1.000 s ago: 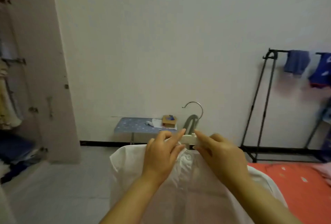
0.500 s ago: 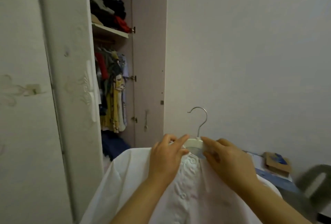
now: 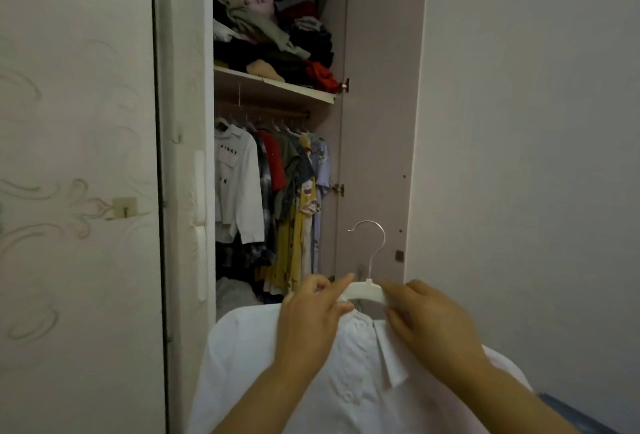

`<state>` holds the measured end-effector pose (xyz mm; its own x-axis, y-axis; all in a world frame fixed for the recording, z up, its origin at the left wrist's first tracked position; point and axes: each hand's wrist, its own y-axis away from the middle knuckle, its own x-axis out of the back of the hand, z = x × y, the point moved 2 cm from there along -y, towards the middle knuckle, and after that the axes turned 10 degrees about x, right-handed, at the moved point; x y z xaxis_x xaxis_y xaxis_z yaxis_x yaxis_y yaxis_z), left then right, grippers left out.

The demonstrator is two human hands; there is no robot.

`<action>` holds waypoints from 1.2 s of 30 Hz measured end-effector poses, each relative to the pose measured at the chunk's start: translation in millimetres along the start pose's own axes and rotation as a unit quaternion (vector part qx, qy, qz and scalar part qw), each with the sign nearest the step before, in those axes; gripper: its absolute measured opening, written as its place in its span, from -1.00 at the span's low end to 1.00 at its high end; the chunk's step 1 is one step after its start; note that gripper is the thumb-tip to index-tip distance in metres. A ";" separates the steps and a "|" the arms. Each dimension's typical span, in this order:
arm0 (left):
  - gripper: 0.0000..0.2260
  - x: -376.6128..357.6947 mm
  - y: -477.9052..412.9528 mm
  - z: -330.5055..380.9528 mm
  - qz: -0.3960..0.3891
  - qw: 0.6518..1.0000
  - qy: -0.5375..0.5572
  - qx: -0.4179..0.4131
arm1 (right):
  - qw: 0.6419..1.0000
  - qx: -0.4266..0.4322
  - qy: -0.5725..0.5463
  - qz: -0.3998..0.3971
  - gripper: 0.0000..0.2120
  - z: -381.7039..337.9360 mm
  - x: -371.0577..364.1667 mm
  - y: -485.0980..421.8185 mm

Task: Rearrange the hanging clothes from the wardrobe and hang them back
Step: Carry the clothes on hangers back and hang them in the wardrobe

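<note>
I'm seeing both hands holding a white shirt on its hanger in front of the open wardrobe.
Left to right: a closed wardrobe door is filling the left side. In the open bay, piled clothes are sitting on the shelf and hanging clothes are crowding the rail below. The left hand is pinching the hanger's left arm, index finger lying along it. The wire hook is standing upright in the air, below and right of the rail. The right hand is gripping the hanger's right arm, fingers curling over the top, thumb by the collar. The shirt is draping under both forearms.
</note>
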<state>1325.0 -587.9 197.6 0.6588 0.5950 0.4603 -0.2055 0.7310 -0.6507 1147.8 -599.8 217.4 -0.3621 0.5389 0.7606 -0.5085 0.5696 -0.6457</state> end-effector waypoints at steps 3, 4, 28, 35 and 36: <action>-0.64 -26.5 -46.0 -16.7 0.014 1.000 -0.017 0.017 | 0.999 0.033 -0.003 -0.004 -0.64 37.8 -30.3 -45.3; -0.64 -36.2 -60.5 -23.8 0.018 0.999 -0.023 0.020 | 0.999 0.040 0.001 -0.010 -0.64 49.9 -42.3 -59.2; -0.64 -144.4 -446.5 -293.3 0.148 0.978 -0.134 0.058 | 0.970 0.230 -0.039 0.065 -0.58 187.5 -337.3 -474.5; -0.57 -103.6 -535.5 -344.0 0.227 0.953 -0.182 0.078 | 0.940 0.312 -0.108 0.086 -0.57 165.7 -384.1 -607.4; -0.58 -95.7 -547.6 -349.4 0.235 0.951 -0.184 0.081 | 0.936 0.316 -0.120 0.098 -0.58 160.3 -386.8 -625.0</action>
<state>1627.4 -1161.9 298.9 0.1751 0.9239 0.3402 -0.5430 0.3789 -0.7494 1480.5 -1263.7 337.6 -0.6231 0.3958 0.6746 -0.7473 -0.0467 -0.6628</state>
